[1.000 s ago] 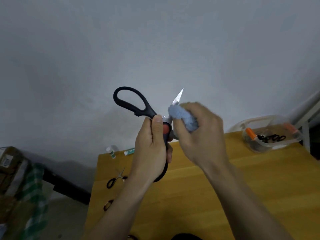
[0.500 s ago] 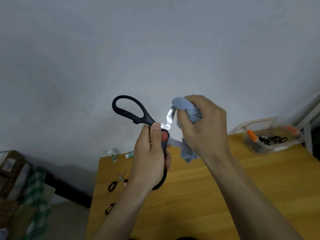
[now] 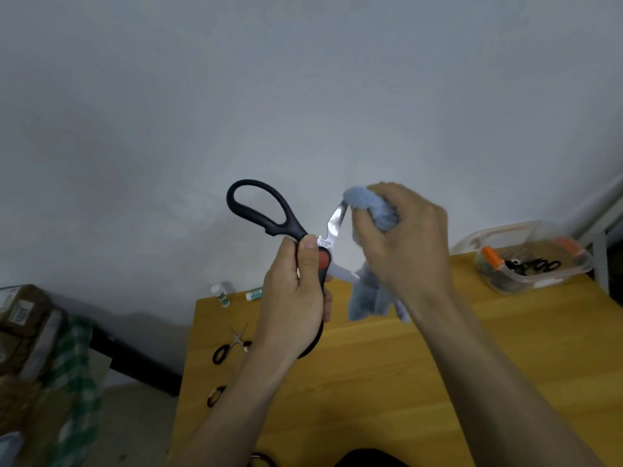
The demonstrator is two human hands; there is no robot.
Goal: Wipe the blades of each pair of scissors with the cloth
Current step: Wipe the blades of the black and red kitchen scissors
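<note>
The right hand (image 3: pixel 401 244) has its fingers curled tight around a bunched blue cloth (image 3: pixel 377 210), pinching it over the tip of the upper blade of the large black-handled scissors (image 3: pixel 269 217). The left hand (image 3: pixel 296 294) grips the lower handle, thumb lying by the red pivot, and holds the pair spread open in the air above the wooden table (image 3: pixel 371 382).

The step in hand looks like wiping the upper blade. Next, the cloth probably has to go to the lower blade, with fingers kept off the edge.

The upper blade's tip is buried in cloth, and the lower blade disappears behind the hanging tail. The lower handle is mostly hidden by the left palm. Small scissors (image 3: pixel 232 345) lie on the table, and more sit blurred in a clear container (image 3: pixel 526 264).
</note>
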